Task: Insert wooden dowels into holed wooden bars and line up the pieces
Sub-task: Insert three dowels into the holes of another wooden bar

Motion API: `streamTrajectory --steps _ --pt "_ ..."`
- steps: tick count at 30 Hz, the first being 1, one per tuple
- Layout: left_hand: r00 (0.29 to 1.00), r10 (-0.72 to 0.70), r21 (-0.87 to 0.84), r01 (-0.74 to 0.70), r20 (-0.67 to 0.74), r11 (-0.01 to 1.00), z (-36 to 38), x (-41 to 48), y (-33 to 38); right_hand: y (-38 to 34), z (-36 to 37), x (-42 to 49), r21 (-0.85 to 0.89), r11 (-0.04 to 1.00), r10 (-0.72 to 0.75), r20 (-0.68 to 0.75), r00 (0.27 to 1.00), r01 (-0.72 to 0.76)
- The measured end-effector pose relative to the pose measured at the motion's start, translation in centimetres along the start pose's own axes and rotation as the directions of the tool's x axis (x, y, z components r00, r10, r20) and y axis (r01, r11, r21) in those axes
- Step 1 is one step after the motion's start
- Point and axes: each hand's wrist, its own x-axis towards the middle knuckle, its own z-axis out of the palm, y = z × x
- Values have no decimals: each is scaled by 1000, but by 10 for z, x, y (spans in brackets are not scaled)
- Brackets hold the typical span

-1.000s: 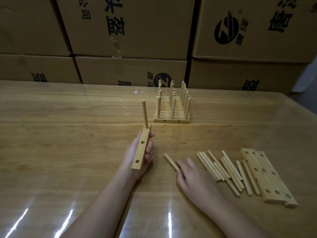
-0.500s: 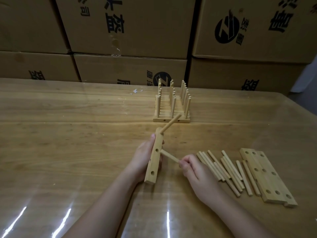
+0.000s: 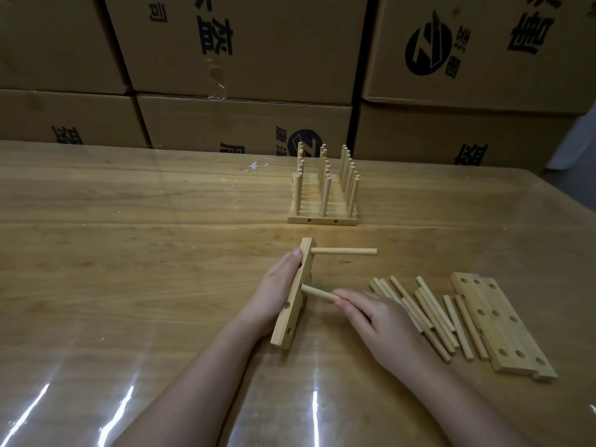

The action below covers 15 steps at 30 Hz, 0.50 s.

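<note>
A holed wooden bar (image 3: 292, 295) is gripped in the left hand (image 3: 274, 295) at the middle of a glossy wooden table (image 3: 129, 237), with the thumb laid along its top edge and the fingers curled round behind. The bar is stood on edge, its long axis running from near the person away toward the far side. Its drilled face is turned to the right, apparently so the holes are presented to the other hand. One seated dowel (image 3: 343, 251) is fixed in the far hole and points straight right, square to the bar. A second dowel (image 3: 319, 293) is pinched at its outer end by the fingertips of the right hand (image 3: 380, 324). Its tip is set at the middle hole, and its axis slants down and right rather than square, so it appears to be only entering. The nearest hole is left open. To the right of the bar, loose dowels (image 3: 429, 314) are lain side by side within easy reach, and beyond them spare bars (image 3: 503, 324) are laid flat. Beyond the bar's far end, finished pieces (image 3: 322, 195) are lined up with their dowels upright. Cardboard boxes (image 3: 245, 43) are stacked behind.
</note>
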Motion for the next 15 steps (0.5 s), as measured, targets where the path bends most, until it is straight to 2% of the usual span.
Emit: streamTrajectory --steps 3,6,15 --pt "1000 26 2 -26 -8 1000 3 1 -3 -3 -5 1 -115 992 -61 -40 997 56" --pt "998 62 69 -61 -13 996 4 2 -3 -4 -9 1 -207 976 -73 -16 997 68" --pt "998 70 216 -70 11 974 7 6 -10 -10 -16 -1 -396 912 -158 -91 983 110"
